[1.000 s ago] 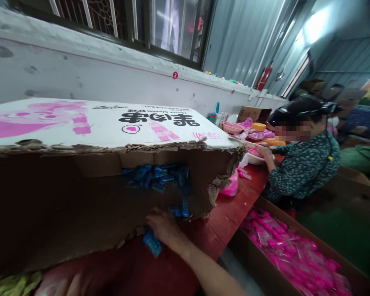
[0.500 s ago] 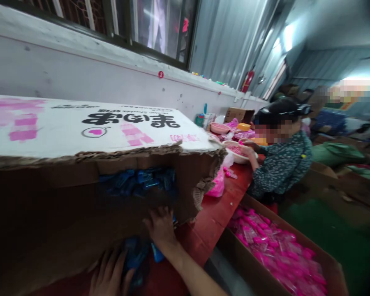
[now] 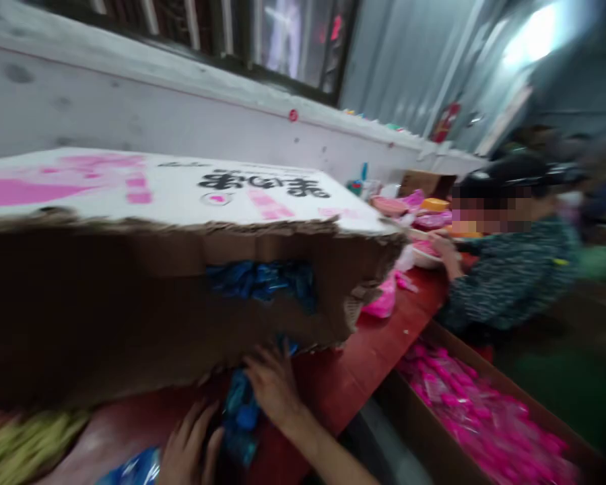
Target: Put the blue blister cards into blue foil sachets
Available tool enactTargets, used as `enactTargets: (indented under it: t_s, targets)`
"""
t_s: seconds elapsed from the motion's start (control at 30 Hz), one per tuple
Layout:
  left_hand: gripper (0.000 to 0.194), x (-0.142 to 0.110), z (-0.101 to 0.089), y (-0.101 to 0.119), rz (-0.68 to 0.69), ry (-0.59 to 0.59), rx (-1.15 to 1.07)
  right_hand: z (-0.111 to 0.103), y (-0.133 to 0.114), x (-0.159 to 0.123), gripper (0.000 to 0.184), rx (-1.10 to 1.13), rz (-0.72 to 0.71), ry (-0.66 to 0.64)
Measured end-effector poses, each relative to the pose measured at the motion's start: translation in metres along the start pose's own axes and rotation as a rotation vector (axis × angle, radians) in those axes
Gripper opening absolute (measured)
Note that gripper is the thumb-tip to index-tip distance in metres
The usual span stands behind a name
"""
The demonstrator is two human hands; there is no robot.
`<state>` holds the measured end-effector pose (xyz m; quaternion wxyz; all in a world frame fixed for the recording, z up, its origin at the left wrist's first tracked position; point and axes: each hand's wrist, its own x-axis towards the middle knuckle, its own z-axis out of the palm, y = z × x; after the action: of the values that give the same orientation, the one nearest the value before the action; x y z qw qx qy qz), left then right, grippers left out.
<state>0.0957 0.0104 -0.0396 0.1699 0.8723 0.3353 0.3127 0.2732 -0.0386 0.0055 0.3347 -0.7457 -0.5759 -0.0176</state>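
Small blue glossy pieces (image 3: 241,417) lie on the red tabletop between my two hands, at the open front of a torn cardboard box (image 3: 131,370). My left hand (image 3: 189,441) rests to their left, fingers apart. On their right, my right hand (image 3: 273,384) has its fingers spread near the box's lower edge, with another blue bit just past the fingertips. Neither hand grips anything that I can see. Deeper in the box lies a heap of blue pieces (image 3: 262,279). Shiny blue wrapping (image 3: 134,468) shows beside my left hand. Motion blurs the details.
A co-worker (image 3: 515,269) in a patterned green top handles a bowl (image 3: 427,254) farther along the red table (image 3: 368,357). Pink-capped clear pieces fill a carton (image 3: 409,431) at lower right. A yellow-green heap (image 3: 30,444) lies at lower left.
The view has swung left, so the surroundings sit farther right. The yellow-green heap and blue wrapping have come into sight. Both hands remain around the blue pieces by the box opening.
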Motion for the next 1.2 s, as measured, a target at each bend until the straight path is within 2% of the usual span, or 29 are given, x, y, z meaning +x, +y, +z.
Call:
enactTargets:
  t_s: [0.07,0.13,0.23,0.3,0.4,0.47,0.57,0.6,0.67,0.7,0.77,0.87,0.93,1.07,1.13,1.2]
  targets:
    - [0.027,-0.009,-0.036,0.007,-0.059,0.099,-0.019,-0.003,-0.017,-0.017,0.022,0.077,-0.013,0.053]
    - [0.022,-0.024,-0.071,0.006,-0.194,0.18,-0.009,0.0,-0.035,-0.037,0.025,0.228,-0.076,-0.013]
    - [0.017,-0.065,-0.114,-0.005,-0.369,0.283,0.075,0.014,-0.06,-0.065,0.024,0.256,-0.14,-0.108]
    - [0.016,-0.098,-0.13,-0.011,-0.446,0.303,0.146,0.023,-0.073,-0.072,0.022,0.197,-0.169,-0.143]
    - [0.018,-0.131,-0.131,-0.015,-0.465,0.304,0.186,0.03,-0.09,-0.061,0.022,0.249,-0.173,-0.21]
    - [0.022,-0.13,-0.123,-0.018,-0.45,0.344,0.186,0.033,-0.104,-0.042,0.027,0.319,-0.19,-0.244]
    - [0.031,-0.098,-0.12,-0.036,-0.376,0.421,0.244,0.051,-0.138,-0.01,0.041,0.288,-0.281,-0.295]
    - [0.033,-0.084,-0.122,-0.048,-0.358,0.397,0.277,0.062,-0.151,-0.001,0.045,0.252,-0.321,-0.325]
    - [0.038,-0.058,-0.131,-0.076,-0.411,0.395,0.351,0.088,-0.176,0.015,0.052,0.196,-0.413,-0.423]
    - [0.039,-0.049,-0.134,-0.09,-0.446,0.365,0.379,0.101,-0.186,0.022,0.052,0.174,-0.454,-0.476]
    - [0.039,-0.038,-0.136,-0.115,-0.483,0.19,0.4,0.121,-0.197,0.03,0.05,0.15,-0.505,-0.554]
    - [0.038,-0.04,-0.126,-0.13,-0.474,0.081,0.369,0.125,-0.189,0.033,0.044,0.131,-0.52,-0.591]
    - [0.039,-0.046,-0.118,-0.126,-0.454,0.122,0.339,0.11,-0.172,0.028,0.039,0.118,-0.504,-0.579]
    - [0.035,-0.055,-0.115,-0.095,-0.475,0.364,0.192,0.07,-0.136,0.003,0.027,0.064,-0.4,-0.525]
    - [0.033,-0.062,-0.116,-0.075,-0.505,0.431,0.069,0.062,-0.123,-0.017,0.021,0.046,-0.34,-0.481]
    - [0.03,-0.073,-0.116,-0.054,-0.547,0.452,-0.053,0.065,-0.116,-0.034,0.018,0.046,-0.289,-0.408]
